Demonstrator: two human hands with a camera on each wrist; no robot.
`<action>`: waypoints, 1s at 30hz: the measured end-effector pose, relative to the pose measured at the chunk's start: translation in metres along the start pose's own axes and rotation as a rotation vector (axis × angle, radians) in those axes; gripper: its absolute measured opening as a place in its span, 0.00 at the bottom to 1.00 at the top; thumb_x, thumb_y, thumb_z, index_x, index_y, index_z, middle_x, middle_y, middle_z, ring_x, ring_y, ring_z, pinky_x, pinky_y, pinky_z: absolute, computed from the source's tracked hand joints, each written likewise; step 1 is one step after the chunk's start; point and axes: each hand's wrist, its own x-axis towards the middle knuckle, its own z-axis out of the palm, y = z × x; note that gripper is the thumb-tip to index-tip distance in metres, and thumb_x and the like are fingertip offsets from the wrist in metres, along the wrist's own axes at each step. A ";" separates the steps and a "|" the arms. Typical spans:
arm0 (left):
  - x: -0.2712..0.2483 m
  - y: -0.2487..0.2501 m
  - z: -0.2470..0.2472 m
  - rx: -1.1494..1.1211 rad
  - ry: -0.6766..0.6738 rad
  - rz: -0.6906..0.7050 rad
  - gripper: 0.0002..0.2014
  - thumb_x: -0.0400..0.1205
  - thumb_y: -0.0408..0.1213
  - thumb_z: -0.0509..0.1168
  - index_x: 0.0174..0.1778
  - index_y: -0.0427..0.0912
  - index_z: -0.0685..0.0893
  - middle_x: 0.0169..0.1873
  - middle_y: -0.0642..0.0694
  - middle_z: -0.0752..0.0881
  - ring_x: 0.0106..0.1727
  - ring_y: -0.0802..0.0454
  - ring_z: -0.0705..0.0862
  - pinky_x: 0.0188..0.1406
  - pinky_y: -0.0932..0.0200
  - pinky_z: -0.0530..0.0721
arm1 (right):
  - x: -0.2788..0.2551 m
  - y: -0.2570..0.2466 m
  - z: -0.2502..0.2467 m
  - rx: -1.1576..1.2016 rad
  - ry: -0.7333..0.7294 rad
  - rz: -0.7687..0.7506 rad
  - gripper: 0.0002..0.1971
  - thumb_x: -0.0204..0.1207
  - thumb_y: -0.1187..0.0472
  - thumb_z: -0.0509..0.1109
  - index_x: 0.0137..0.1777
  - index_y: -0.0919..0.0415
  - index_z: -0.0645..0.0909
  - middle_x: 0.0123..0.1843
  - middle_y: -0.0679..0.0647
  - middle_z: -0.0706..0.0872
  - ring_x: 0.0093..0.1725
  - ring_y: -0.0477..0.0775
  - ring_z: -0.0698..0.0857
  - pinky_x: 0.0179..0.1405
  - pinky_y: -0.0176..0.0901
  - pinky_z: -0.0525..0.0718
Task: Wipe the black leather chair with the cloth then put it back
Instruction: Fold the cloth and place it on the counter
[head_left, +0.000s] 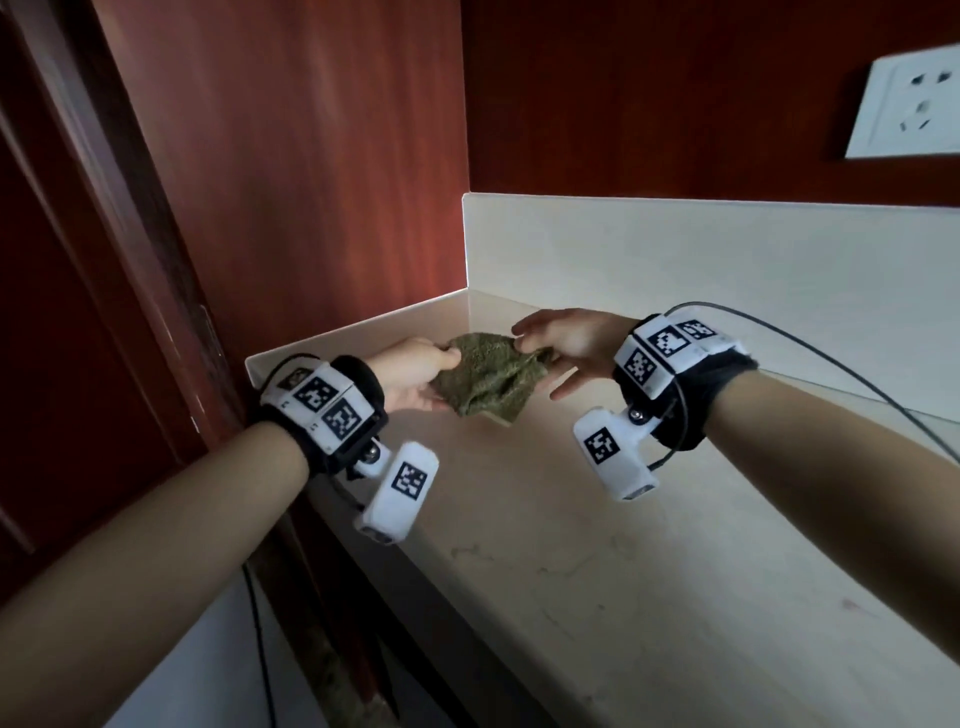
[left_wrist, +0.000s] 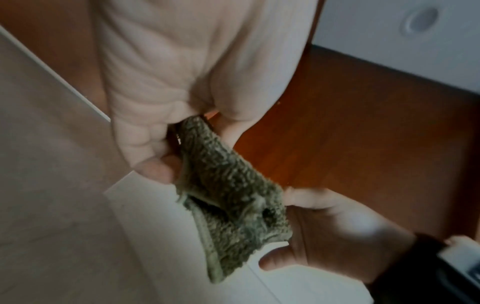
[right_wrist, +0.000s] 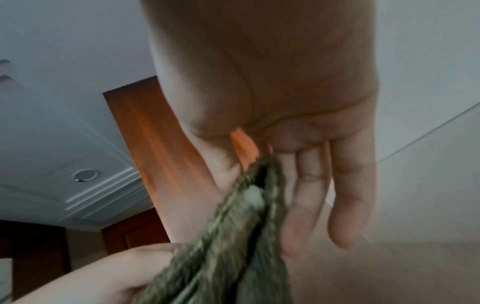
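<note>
An olive-green terry cloth hangs stretched between both hands just above the far left corner of a cream stone counter. My left hand pinches its left edge between thumb and fingers; the left wrist view shows the cloth running out of that grip. My right hand pinches the cloth's right corner with thumb and forefinger, the other fingers held straight. In the right wrist view the cloth droops down to the left hand. No black leather chair is in view.
Red-brown wood panelling rises to the left and behind the counter, above a cream backsplash. A white wall socket sits at the upper right. A black cable loops from the right wristband over the counter.
</note>
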 end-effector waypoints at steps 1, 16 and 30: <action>0.001 -0.005 0.002 0.028 0.003 0.001 0.07 0.87 0.35 0.56 0.57 0.38 0.75 0.50 0.40 0.80 0.38 0.50 0.79 0.32 0.58 0.81 | 0.003 0.003 0.002 -0.014 -0.032 0.038 0.20 0.82 0.65 0.60 0.74 0.59 0.69 0.68 0.60 0.75 0.49 0.59 0.83 0.42 0.50 0.84; 0.001 -0.020 0.011 0.278 -0.054 -0.167 0.18 0.86 0.33 0.58 0.73 0.36 0.69 0.71 0.41 0.73 0.71 0.43 0.73 0.62 0.50 0.77 | 0.022 0.032 0.013 -0.367 -0.124 0.236 0.18 0.81 0.58 0.62 0.70 0.62 0.74 0.49 0.55 0.80 0.45 0.54 0.82 0.23 0.44 0.84; -0.001 -0.023 0.006 0.349 -0.081 -0.189 0.25 0.82 0.26 0.64 0.75 0.30 0.65 0.72 0.30 0.72 0.62 0.35 0.81 0.42 0.50 0.84 | 0.016 0.015 0.029 -0.545 0.011 0.153 0.18 0.78 0.54 0.69 0.56 0.71 0.77 0.40 0.61 0.82 0.33 0.55 0.82 0.35 0.41 0.81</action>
